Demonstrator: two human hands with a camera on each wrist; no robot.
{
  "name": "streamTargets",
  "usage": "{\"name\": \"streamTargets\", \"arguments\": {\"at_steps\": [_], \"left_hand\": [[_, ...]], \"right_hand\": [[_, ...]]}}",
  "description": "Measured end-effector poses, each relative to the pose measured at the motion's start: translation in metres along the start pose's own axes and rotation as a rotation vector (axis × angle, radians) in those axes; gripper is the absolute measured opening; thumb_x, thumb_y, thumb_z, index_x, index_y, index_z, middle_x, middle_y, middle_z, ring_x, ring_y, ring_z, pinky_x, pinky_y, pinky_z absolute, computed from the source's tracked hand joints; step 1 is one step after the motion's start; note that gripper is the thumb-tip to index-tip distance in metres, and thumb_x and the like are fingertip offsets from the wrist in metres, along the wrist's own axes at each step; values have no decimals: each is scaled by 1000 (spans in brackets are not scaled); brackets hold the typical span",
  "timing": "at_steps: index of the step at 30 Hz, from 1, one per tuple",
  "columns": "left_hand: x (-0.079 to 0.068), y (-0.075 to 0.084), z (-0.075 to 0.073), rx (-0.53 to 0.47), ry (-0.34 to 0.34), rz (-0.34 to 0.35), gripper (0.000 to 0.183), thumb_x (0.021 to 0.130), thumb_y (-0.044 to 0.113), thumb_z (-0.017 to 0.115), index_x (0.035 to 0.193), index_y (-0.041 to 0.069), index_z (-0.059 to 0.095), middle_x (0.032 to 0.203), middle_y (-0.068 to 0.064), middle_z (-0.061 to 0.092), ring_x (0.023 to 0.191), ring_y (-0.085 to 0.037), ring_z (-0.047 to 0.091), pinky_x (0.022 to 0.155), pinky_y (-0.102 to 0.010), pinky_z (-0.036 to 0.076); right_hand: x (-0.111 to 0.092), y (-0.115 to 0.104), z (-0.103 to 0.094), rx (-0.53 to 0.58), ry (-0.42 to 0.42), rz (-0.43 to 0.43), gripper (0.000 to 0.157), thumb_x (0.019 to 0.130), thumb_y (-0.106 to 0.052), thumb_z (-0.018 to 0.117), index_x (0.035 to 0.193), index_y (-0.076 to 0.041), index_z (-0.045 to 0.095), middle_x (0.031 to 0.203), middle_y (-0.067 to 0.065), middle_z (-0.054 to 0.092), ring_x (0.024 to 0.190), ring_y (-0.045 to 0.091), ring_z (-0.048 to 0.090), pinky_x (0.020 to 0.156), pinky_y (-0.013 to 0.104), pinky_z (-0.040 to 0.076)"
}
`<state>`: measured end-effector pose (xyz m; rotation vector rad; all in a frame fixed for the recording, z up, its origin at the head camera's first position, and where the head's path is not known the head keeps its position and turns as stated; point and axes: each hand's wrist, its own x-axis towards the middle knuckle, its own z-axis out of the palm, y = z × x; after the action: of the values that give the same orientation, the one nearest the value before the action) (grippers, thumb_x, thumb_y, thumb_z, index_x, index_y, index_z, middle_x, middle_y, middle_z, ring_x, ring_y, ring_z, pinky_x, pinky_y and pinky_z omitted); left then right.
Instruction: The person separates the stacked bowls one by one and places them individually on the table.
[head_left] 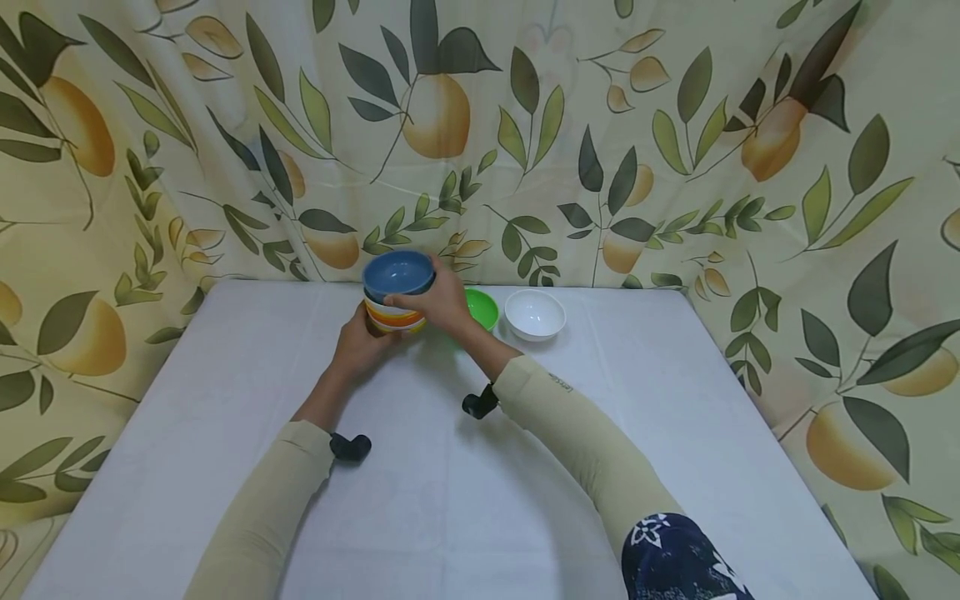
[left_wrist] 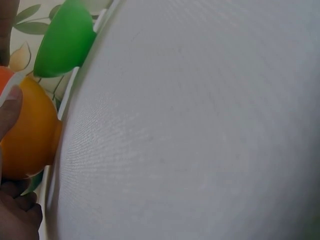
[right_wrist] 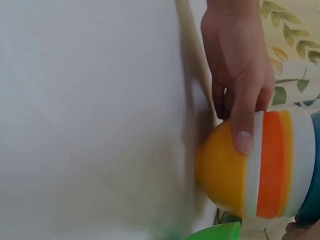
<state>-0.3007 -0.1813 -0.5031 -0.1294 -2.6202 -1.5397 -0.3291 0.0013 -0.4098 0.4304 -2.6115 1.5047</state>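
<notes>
A stack of nested bowls stands near the far edge of the table. Lowest is a yellow-orange bowl (right_wrist: 222,170), with white, orange, yellow and white rims above it. My left hand (head_left: 360,343) grips this lower part from the left, its thumb on the yellow-orange bowl's side in the right wrist view. At the top sits a blue bowl (head_left: 399,271), tilted slightly toward me. My right hand (head_left: 444,298) holds the blue bowl at its right side, thumb at the front. Whether the blue bowl rests fully in the stack, I cannot tell.
Just right of the stack is a green bowl (head_left: 483,308), partly hidden by my right hand. A white bowl (head_left: 535,315) stands beside it. A white cloth covers the table (head_left: 450,500), and a fruit-patterned curtain (head_left: 525,192) hangs behind.
</notes>
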Motion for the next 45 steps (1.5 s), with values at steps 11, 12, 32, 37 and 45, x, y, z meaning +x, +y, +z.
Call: {"name": "streamTargets", "arguments": {"at_steps": [11, 12, 32, 37, 45], "left_hand": [[-2, 0, -1, -19, 2, 0, 95, 90, 36, 85, 160, 2, 31, 152, -22, 51, 146, -38, 43, 123, -53, 31], [-2, 0, -1, -20, 2, 1, 95, 90, 37, 85, 160, 2, 31, 152, -22, 51, 146, -38, 43, 123, -53, 31], [-2, 2, 0, -24, -11, -16, 103, 90, 35, 85, 165, 3, 23, 162, -22, 40, 153, -37, 33, 127, -52, 22], [-1, -1, 2, -28, -15, -35, 104, 89, 35, 86, 165, 5, 22, 163, -20, 40, 153, -36, 32, 127, -53, 22], [0, 0, 1, -31, -5, -21, 103, 89, 35, 86, 165, 4, 24, 161, -20, 42, 153, -35, 33, 127, -51, 23]], "right_hand": [[-6, -11, -12, 98, 33, -24, 99, 78, -32, 96, 156, -2, 43, 143, 14, 60, 129, 27, 57, 107, 38, 51], [-6, -11, -14, 102, 36, -24, 99, 79, -31, 96, 157, -1, 42, 145, 14, 59, 131, 27, 56, 108, 39, 50], [-27, 4, -62, 197, 102, 21, 99, 80, -30, 95, 159, -4, 41, 154, 16, 52, 142, 32, 50, 113, 39, 48], [-31, 16, -72, 241, 124, 57, 99, 81, -27, 94, 160, -4, 40, 157, 15, 49, 145, 31, 47, 114, 38, 46], [-39, 27, -92, 264, 173, 48, 102, 82, -28, 92, 161, 2, 35, 160, 17, 45, 150, 28, 40, 121, 34, 36]]}}
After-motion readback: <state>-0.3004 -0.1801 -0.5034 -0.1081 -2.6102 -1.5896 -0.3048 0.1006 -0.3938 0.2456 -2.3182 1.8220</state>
